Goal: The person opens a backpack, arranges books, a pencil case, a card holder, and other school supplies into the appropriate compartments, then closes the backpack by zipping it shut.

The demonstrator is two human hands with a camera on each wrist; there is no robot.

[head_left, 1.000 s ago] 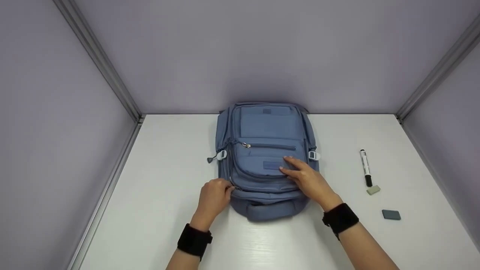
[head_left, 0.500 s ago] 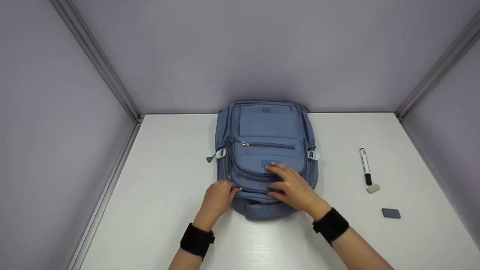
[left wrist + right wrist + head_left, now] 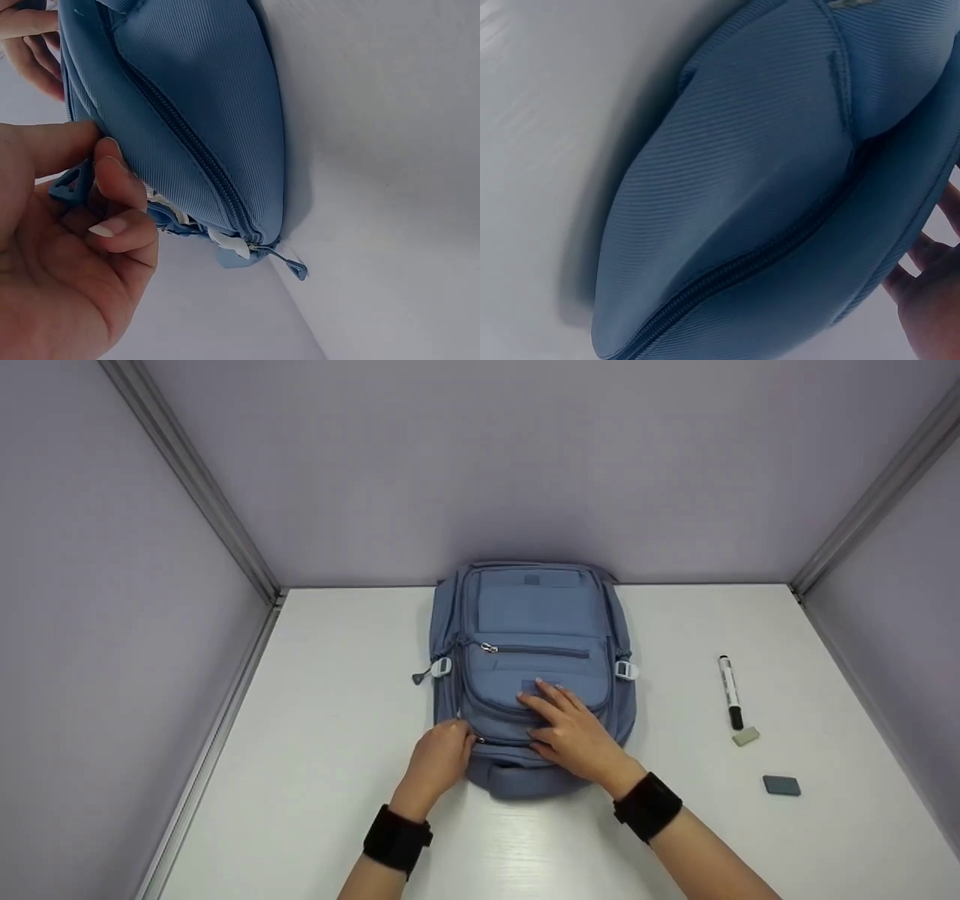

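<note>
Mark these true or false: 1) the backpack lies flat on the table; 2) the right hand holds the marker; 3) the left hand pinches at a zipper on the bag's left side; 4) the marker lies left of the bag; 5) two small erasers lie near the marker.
1) True: the blue backpack lies on the white table.
2) False: the right hand rests on the front pocket; the marker lies untouched.
3) True: the left hand pinches there.
4) False: it lies to the right.
5) True: a pale eraser and a dark eraser.
</note>
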